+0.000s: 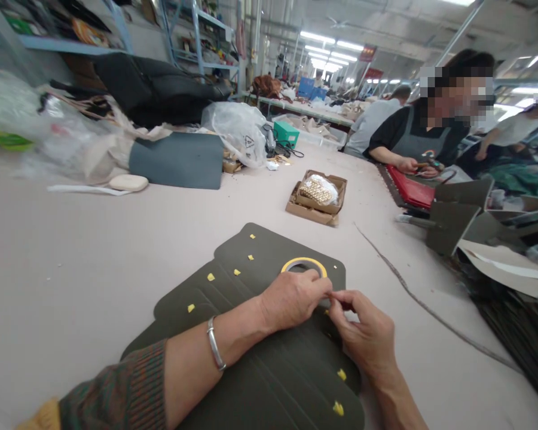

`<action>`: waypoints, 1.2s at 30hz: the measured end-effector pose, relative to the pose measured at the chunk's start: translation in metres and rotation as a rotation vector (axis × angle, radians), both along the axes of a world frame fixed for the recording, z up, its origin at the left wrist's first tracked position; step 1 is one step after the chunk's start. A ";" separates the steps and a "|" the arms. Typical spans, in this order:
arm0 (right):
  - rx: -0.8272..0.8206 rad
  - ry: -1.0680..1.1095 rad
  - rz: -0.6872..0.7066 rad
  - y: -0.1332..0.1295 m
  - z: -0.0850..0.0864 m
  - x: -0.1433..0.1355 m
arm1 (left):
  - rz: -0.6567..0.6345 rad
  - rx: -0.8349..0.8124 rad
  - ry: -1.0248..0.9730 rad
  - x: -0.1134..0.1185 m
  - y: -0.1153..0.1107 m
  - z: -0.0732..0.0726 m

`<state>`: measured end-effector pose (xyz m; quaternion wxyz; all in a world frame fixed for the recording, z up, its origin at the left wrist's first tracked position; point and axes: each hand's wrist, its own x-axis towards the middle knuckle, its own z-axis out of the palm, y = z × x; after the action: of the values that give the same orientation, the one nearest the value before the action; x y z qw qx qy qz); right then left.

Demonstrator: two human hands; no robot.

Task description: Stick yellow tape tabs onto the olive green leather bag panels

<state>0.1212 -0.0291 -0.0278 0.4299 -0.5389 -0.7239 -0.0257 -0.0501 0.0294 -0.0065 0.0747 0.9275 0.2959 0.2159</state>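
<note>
Dark olive, layered flat panels [269,358] lie on the table in front of me, dotted with small yellow tape pieces [211,277]. A roll of yellow tape [303,261] shows its upper rim just behind my left hand [293,297]. That hand is closed on the roll, its fingers bent down over the near side. My right hand [365,331] pinches thumb and forefinger together, right against the left fingertips. Whatever sits in that pinch is too small to make out. Both hands are over the right side of the panels.
Beyond the panels stands a cardboard box [318,197] of gold-coloured pieces. A dark grey sheet [177,160] and plastic bags [237,128] lie at back left. A cord [399,278] crosses the table on the right. A co-worker [430,119] handles a red item [412,188].
</note>
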 end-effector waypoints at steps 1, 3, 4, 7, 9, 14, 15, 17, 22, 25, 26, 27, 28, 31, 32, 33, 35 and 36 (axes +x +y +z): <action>-0.039 0.055 -0.017 0.000 0.001 -0.002 | 0.009 0.030 0.012 0.000 0.000 0.001; -0.186 0.254 -0.039 0.000 0.002 -0.005 | 0.021 0.088 0.014 0.000 -0.003 0.002; -0.277 0.386 -0.044 0.001 0.002 -0.006 | 0.024 0.112 0.001 0.001 -0.005 0.003; -0.464 0.793 -0.063 0.007 0.001 -0.001 | 0.002 0.152 -0.073 0.002 -0.013 0.005; -0.520 0.956 -0.102 0.010 -0.001 0.009 | -0.021 0.159 -0.086 0.003 -0.016 0.004; -0.728 0.857 -0.130 0.009 -0.002 0.029 | 0.043 0.121 0.150 0.004 -0.011 -0.004; -0.741 0.808 -0.126 0.008 -0.003 0.030 | 0.050 0.112 0.184 0.004 -0.009 -0.005; -0.741 0.709 -0.125 0.007 -0.003 0.029 | 0.043 0.100 0.212 0.004 -0.006 -0.006; -0.679 0.411 -0.163 0.008 -0.004 0.022 | 0.029 0.077 0.227 0.004 -0.006 -0.004; -0.608 0.258 -0.176 0.011 -0.004 0.019 | 0.033 0.069 0.225 0.005 -0.006 -0.004; -0.585 0.223 -0.183 0.013 -0.004 0.018 | 0.034 0.068 0.223 0.005 -0.006 -0.004; -0.566 0.193 -0.191 0.014 -0.004 0.017 | 0.035 0.068 0.218 0.005 -0.006 -0.005; -0.554 0.166 -0.199 0.015 -0.004 0.016 | 0.036 0.069 0.212 0.004 -0.006 -0.005; -0.567 0.131 -0.220 0.017 -0.003 0.015 | 0.035 0.067 0.198 0.003 -0.006 -0.007; -0.583 0.146 -0.234 0.017 -0.003 0.016 | 0.038 0.064 0.196 0.003 -0.006 -0.007; -0.605 0.184 -0.253 0.016 -0.004 0.017 | 0.042 0.059 0.195 0.002 -0.006 -0.008; -0.657 0.337 -0.267 0.013 -0.005 0.020 | 0.056 0.047 0.200 0.001 -0.006 -0.008; -0.680 0.421 -0.257 0.010 -0.006 0.022 | 0.064 0.042 0.202 0.001 -0.005 -0.009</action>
<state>0.1429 -0.0188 -0.0337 0.3594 -0.7294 -0.5145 0.2722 -0.0494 0.0243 -0.0152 0.0179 0.9360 0.3267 0.1295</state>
